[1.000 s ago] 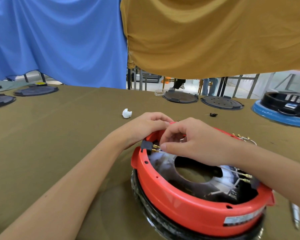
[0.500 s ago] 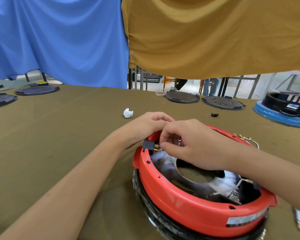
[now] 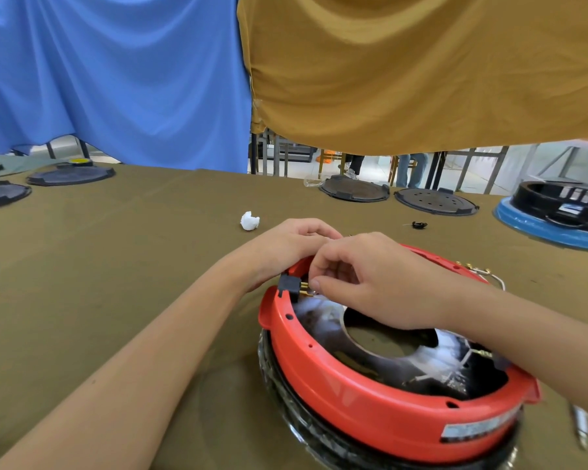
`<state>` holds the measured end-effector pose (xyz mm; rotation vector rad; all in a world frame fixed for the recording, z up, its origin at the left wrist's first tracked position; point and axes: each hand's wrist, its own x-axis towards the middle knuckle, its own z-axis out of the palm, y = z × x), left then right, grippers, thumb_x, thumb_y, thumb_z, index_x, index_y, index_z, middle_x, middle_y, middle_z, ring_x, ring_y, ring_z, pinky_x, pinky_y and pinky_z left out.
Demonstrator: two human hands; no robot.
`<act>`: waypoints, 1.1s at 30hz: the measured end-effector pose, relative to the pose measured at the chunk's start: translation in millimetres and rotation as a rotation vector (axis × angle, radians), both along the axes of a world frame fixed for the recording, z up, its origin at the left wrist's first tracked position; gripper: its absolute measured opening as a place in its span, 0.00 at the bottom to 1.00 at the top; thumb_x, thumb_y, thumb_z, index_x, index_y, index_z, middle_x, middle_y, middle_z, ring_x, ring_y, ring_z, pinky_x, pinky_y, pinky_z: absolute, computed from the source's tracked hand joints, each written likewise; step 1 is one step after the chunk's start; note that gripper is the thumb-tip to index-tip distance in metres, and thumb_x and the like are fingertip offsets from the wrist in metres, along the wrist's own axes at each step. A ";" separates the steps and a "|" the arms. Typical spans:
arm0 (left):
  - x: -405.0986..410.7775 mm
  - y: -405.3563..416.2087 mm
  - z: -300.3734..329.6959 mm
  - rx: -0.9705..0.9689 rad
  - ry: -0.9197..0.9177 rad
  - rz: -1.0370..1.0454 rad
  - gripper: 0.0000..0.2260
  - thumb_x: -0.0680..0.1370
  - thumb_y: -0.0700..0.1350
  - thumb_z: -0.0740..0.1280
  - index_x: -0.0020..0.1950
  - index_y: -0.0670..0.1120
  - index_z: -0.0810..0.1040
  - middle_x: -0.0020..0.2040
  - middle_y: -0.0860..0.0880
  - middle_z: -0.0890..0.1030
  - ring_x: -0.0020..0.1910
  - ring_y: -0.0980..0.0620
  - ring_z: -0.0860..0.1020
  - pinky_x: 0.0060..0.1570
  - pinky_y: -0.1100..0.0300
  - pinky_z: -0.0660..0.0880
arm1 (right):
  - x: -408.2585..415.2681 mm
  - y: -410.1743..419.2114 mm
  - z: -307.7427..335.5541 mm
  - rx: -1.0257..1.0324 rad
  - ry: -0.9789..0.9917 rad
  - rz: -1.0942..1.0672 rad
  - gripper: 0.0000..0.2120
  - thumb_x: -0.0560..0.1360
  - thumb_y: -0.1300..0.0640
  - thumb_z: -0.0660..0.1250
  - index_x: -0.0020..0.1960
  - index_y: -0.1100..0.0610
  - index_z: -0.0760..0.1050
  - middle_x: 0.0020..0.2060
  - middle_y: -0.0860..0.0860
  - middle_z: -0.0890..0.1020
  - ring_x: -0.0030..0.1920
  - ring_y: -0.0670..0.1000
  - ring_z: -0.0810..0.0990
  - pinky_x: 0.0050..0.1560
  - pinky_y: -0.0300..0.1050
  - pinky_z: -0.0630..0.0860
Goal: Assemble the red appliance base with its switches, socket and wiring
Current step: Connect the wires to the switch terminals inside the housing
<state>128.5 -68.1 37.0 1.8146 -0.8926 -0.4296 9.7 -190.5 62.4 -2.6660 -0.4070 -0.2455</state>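
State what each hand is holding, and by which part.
The left hand grips the red appliance base at its far rim, beside the black switch. The right hand pinches something at the switch's brass terminals; what exactly cannot be told.

A big table (image 3: 116,283) with an olive-brown cloth holds everything. The red ring-shaped base (image 3: 370,401) sits near the front on a black ring. A little white crumpled lump (image 3: 249,221) lies in the middle. A tiny black part (image 3: 419,225) lies further right. Flat dark round covers (image 3: 354,188) sit along the back and on the far left. A black and blue base (image 3: 557,215) sits at the far right.
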 end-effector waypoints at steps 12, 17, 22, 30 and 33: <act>-2.9 -0.5 1.2 -0.024 -0.013 -0.014 0.12 0.78 0.32 0.61 0.43 0.47 0.77 0.29 0.56 0.77 0.26 0.63 0.73 0.27 0.72 0.68 | 7.3 8.1 13.4 -0.236 0.002 0.028 0.07 0.77 0.59 0.65 0.44 0.56 0.82 0.33 0.46 0.82 0.35 0.44 0.76 0.38 0.34 0.71; -2.3 0.5 0.5 -0.029 0.013 -0.019 0.07 0.82 0.39 0.62 0.50 0.46 0.80 0.34 0.56 0.80 0.30 0.63 0.76 0.29 0.71 0.69 | 3.6 2.0 7.3 -0.059 0.045 -0.002 0.05 0.78 0.56 0.68 0.45 0.53 0.82 0.30 0.40 0.77 0.32 0.35 0.75 0.37 0.28 0.69; -1.3 0.8 -0.3 -0.022 -0.008 -0.015 0.07 0.82 0.39 0.62 0.52 0.46 0.80 0.30 0.59 0.80 0.27 0.65 0.75 0.27 0.74 0.68 | 3.9 1.9 4.2 0.024 0.040 -0.007 0.05 0.77 0.56 0.70 0.45 0.54 0.83 0.27 0.35 0.77 0.33 0.35 0.75 0.36 0.27 0.69; 0.0 0.5 -1.0 -0.013 -0.016 -0.014 0.08 0.81 0.37 0.62 0.50 0.46 0.80 0.31 0.59 0.80 0.27 0.65 0.75 0.27 0.73 0.68 | 6.4 1.9 0.6 0.072 0.012 -0.024 0.06 0.77 0.56 0.69 0.43 0.54 0.83 0.26 0.35 0.76 0.31 0.36 0.75 0.35 0.28 0.69; -0.5 0.6 -0.8 -0.014 0.005 -0.026 0.08 0.80 0.36 0.62 0.49 0.46 0.79 0.33 0.58 0.80 0.28 0.63 0.75 0.28 0.72 0.69 | 7.3 -1.4 0.9 0.117 -0.011 -0.053 0.09 0.78 0.56 0.68 0.41 0.53 0.84 0.26 0.39 0.78 0.29 0.38 0.74 0.34 0.30 0.68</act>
